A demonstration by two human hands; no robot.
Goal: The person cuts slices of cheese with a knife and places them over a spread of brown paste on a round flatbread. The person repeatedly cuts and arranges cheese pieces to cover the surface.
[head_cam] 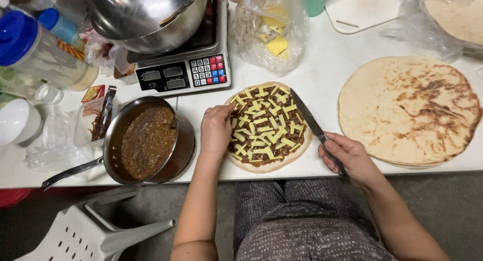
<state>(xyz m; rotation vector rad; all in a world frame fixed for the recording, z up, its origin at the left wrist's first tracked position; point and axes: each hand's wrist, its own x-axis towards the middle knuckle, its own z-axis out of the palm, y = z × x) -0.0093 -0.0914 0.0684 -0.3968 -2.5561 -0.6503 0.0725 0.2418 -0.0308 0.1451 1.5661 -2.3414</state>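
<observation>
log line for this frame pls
left hand: rests on topped flatbread edge | right hand: grips knife, blade over flatbread | left: pan of brown sauce | right: plain flatbreads

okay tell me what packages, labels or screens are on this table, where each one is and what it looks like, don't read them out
Scale: back centre, behind the pan; grey displays, white, red and blue keys.
Cheese bag: right of the scale; clear plastic, yellow pieces inside.
Flatbread bag: far right corner; clear plastic over pale rounds.
Bottle: far left, lying tilted; clear, blue cap, red-yellow label.
Red packet: left of the pan; small, flat, red and yellow.
</observation>
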